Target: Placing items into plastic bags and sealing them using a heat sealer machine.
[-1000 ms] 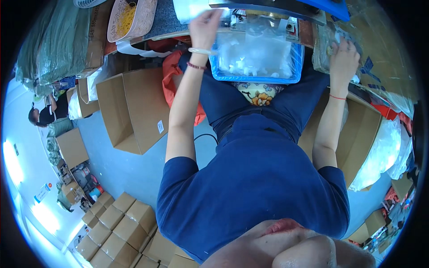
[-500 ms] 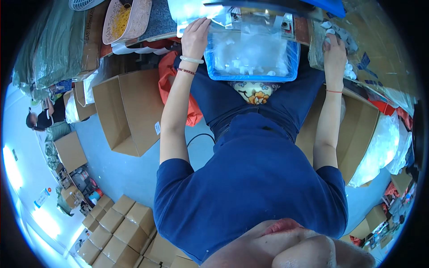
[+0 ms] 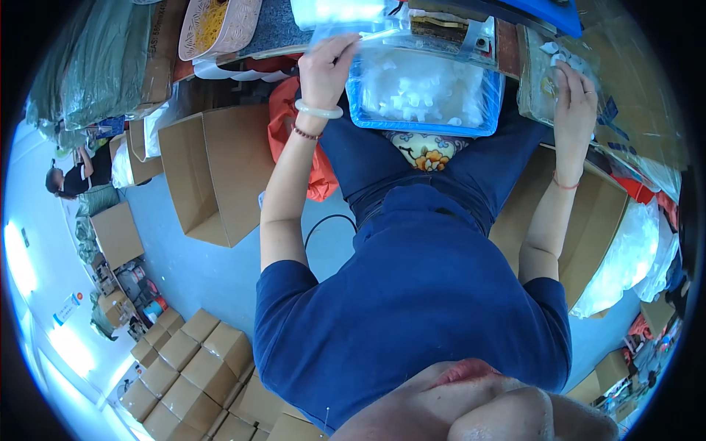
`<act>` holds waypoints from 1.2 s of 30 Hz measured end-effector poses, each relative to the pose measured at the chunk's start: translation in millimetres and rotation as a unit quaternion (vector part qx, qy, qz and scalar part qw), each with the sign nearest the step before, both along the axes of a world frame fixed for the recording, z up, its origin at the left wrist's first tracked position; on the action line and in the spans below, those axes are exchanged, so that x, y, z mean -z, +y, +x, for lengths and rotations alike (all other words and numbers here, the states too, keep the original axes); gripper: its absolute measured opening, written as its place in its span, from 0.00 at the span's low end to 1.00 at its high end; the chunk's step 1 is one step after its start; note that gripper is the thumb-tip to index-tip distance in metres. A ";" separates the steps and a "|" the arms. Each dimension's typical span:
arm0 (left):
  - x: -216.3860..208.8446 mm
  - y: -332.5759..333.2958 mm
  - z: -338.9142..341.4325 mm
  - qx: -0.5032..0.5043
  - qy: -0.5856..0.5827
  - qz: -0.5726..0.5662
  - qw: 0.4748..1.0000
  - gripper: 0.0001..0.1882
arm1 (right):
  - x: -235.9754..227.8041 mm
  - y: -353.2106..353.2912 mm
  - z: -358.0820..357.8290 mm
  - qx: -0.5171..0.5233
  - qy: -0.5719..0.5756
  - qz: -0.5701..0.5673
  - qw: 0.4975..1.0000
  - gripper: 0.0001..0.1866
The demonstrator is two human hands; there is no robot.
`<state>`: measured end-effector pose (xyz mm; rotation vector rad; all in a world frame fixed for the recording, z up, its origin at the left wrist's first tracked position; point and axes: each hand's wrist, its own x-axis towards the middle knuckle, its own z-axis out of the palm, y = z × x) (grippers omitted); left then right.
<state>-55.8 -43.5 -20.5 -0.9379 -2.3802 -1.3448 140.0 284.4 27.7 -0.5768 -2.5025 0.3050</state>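
My left hand [image 3: 323, 77] is raised at the table's edge, thumb and fingers pinched on a clear plastic bag [image 3: 340, 31]. My right hand [image 3: 575, 99] is at the right, fingers curled together, their tips against small white pieces [image 3: 559, 57] lying on a plastic-wrapped carton [image 3: 531, 92]. Whether a piece is between those fingertips is hidden. Between my hands, over my lap, stands a blue tray [image 3: 412, 128] lined with clear plastic, with a heap of small white pieces [image 3: 415, 92] in it.
A pale basket [image 3: 246, 31] with yellow bands stands on the table at far left. Open cardboard boxes flank me, one left [image 3: 228, 173] and one right [image 3: 585, 209]. Stacked cartons [image 3: 198, 364] stand behind me. Another person [image 3: 73, 173] is at the distant left.
My left hand has lifted slightly and turned, the bag at its fingertips. My right hand has shifted right and a little down; fewer white pieces show around it.
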 end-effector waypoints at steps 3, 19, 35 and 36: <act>-13.9 4.6 23.0 0.033 -0.224 0.060 0.972 0.09 | -16.8 -53.3 0.0 -0.076 -0.005 -0.220 0.973 0.10; -25.6 21.8 45.3 0.237 -0.478 0.050 0.844 0.13 | -45.4 -77.9 -49.7 -0.319 0.022 -0.270 0.908 0.10; 16.0 79.6 24.3 0.181 -0.709 0.230 0.642 0.13 | 29.6 2.2 -30.1 0.084 -0.060 0.001 0.995 0.12; 19.4 78.6 26.6 0.184 -0.701 0.243 0.644 0.12 | 40.5 14.0 -39.7 0.062 -0.031 0.107 0.992 0.12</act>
